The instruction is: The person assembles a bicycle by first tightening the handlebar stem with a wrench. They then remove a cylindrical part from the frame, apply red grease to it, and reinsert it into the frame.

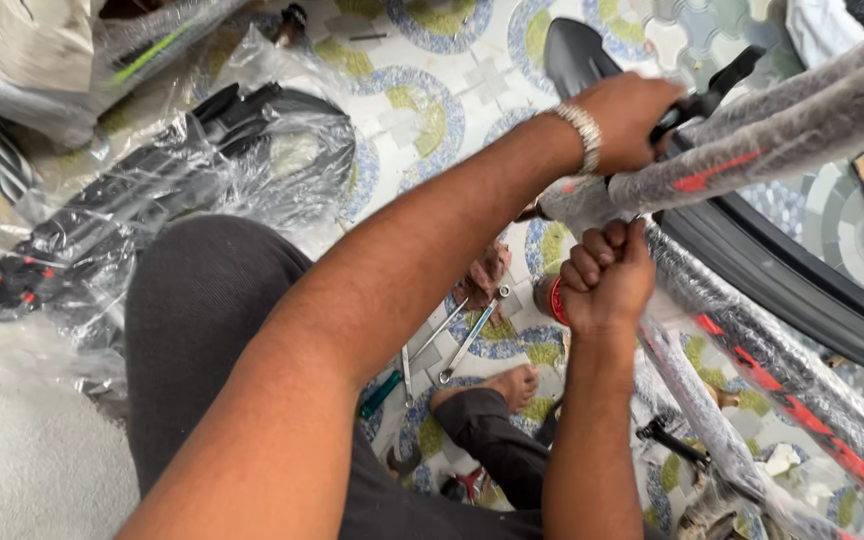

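A bicycle frame [782, 130] wrapped in clear padding with red marks crosses the right side. My left hand [627, 120], with a metal bracelet at the wrist, reaches across and grips a black lever-like part [707, 95] on top of the frame. Just below it, my right hand [607, 275] is a tight fist pressed against the wrapped tube [712, 320] at the frame joint. What the fist holds is hidden. A black saddle [572, 50] lies just beyond my left hand.
A black tyre [802, 290] curves along the right. Two spanners [467, 340] and a green-handled screwdriver [382, 392] lie on the patterned tile floor beside my bare foot [512, 385]. Black parts in clear plastic [152, 200] lie at the left.
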